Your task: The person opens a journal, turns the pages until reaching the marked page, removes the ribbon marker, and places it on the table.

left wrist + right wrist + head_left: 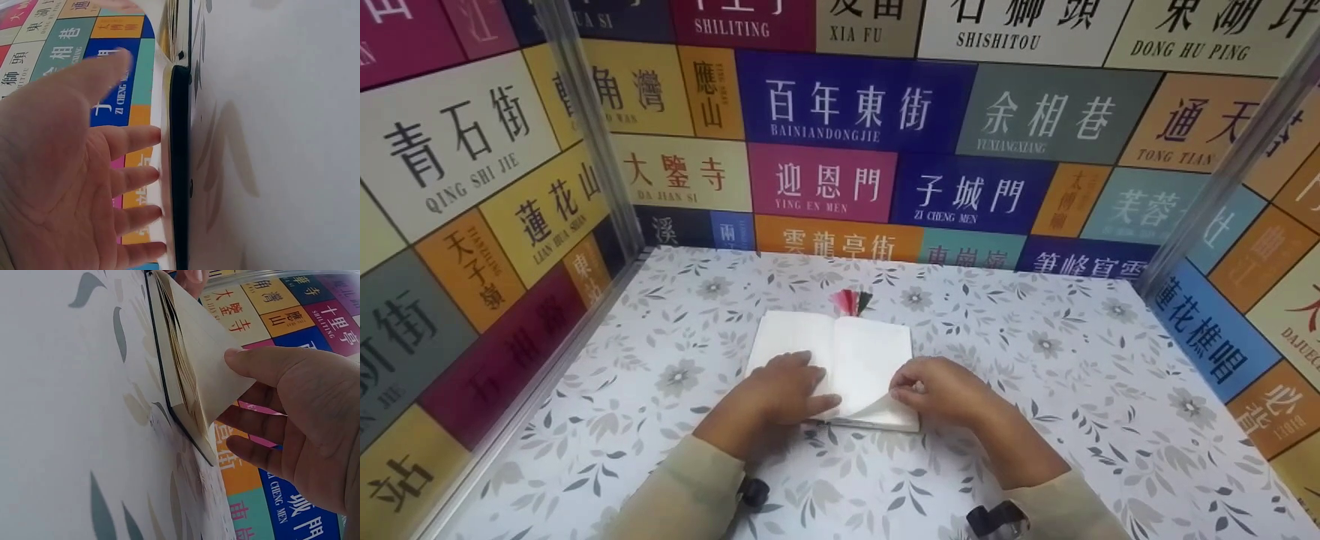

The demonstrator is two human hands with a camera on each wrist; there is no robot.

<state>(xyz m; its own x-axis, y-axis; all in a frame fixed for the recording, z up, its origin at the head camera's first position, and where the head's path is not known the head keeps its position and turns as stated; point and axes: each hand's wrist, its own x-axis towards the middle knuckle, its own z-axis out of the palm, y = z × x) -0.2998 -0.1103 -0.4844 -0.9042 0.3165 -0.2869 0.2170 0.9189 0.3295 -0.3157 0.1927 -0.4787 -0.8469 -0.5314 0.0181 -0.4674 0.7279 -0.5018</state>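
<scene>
A small notebook [877,345] with a dark cover lies open on the table, its visible pages blank. My left hand [789,391] rests on the left page. In the left wrist view its fingers [135,180] are straight, with their tips on the paper and the thumb spread apart. At the lower right corner, my right hand [949,390] pinches a page [205,354] between thumb and fingers. That page is lifted and bent up off the stack beneath it, as the right wrist view shows.
A red, pink and dark green tassel-like piece [851,302] sticks out beyond the notebook's top edge. The table [1005,315] has a white leaf-and-flower cover. Colourful panels with Chinese lettering [855,105] stand around it on three sides, with clear strips [600,135] at the corners.
</scene>
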